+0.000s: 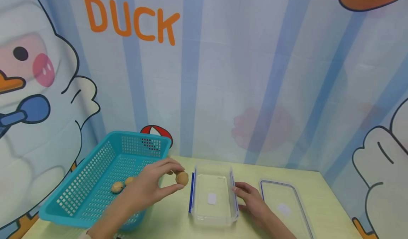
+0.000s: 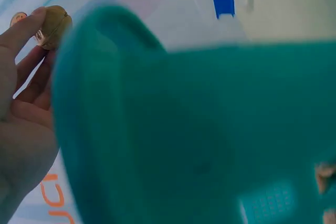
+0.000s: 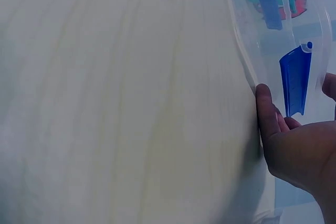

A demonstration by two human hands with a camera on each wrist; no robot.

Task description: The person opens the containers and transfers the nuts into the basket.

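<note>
In the head view my left hand [image 1: 143, 185] pinches a walnut [image 1: 182, 178] between thumb and fingertips, above the table between the basket and the box. The left wrist view shows the held walnut [image 2: 54, 27] and a second walnut [image 2: 19, 18] partly hidden behind the fingers. A clear plastic food container [image 1: 215, 219] with blue side latches stands lidless on the table. My right hand [image 1: 255, 203] holds its right side, thumb at the rim and fingers low against the outer wall. In the right wrist view, those fingers sit by a hanging blue latch [image 3: 295, 81].
To the left stands a turquoise perforated basket [image 1: 84, 164] with walnuts [image 1: 117, 187] inside, partly covered by my left arm. A clear lid [image 1: 277, 191] with a blue seal lies right of the container. Behind the table [image 1: 169, 214] hangs a printed curtain [image 1: 216, 90].
</note>
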